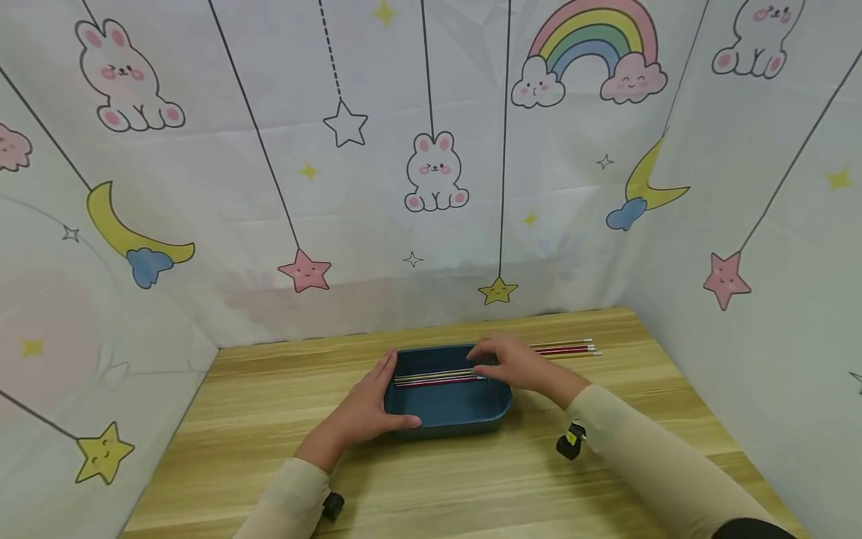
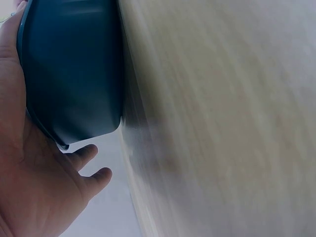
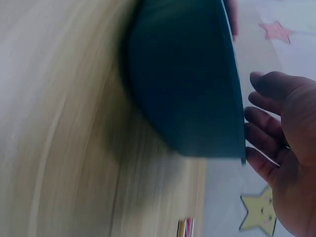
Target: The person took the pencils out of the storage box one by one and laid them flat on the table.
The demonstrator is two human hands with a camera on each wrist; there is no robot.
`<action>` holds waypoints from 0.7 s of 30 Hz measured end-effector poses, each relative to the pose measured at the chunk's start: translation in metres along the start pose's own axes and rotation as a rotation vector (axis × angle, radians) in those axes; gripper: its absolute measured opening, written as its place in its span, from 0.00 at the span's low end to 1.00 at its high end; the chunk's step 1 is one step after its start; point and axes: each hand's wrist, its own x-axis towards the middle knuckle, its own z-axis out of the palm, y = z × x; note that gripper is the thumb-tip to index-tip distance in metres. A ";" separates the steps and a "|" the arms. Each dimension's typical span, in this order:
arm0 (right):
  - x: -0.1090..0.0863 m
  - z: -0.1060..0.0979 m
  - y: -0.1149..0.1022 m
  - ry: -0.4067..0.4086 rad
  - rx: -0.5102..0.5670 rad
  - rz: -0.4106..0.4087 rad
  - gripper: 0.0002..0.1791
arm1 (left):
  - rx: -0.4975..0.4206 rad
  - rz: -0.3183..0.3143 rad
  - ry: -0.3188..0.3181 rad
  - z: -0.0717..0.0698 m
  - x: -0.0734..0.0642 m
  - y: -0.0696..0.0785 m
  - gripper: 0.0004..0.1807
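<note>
A dark blue open box (image 1: 444, 408) sits on the wooden table, with several thin pencils (image 1: 438, 379) lying lengthwise inside it. My left hand (image 1: 360, 408) grips the box's left end, thumb along the front rim and fingers along the end wall. In the left wrist view, two fingertips (image 2: 101, 180) reach past the box's corner. Over the box's right end hovers my right hand (image 1: 515, 364), its fingers loosely bent with nothing between them. The right wrist view shows those fingers (image 3: 264, 131) right at the rim. The pencils' right ends lie just below this hand.
More pencils (image 1: 566, 349), red and yellowish with white ends, lie on the wooden table (image 1: 269, 404) behind and right of the box. White cloth walls (image 1: 377, 299) printed with rabbits, stars and moons stand around the table's back and sides.
</note>
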 end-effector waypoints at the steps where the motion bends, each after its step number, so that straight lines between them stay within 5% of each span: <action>1: 0.003 0.002 -0.004 -0.011 -0.012 -0.006 0.14 | -0.001 0.001 0.001 0.000 0.000 -0.001 0.75; 12: 0.037 0.026 -0.022 -0.114 -0.146 -0.065 0.12 | 0.003 0.006 0.003 0.000 0.000 0.000 0.76; 21: 0.051 0.044 -0.023 -0.148 -0.019 -0.033 0.12 | -0.009 0.007 0.004 0.000 -0.001 0.000 0.74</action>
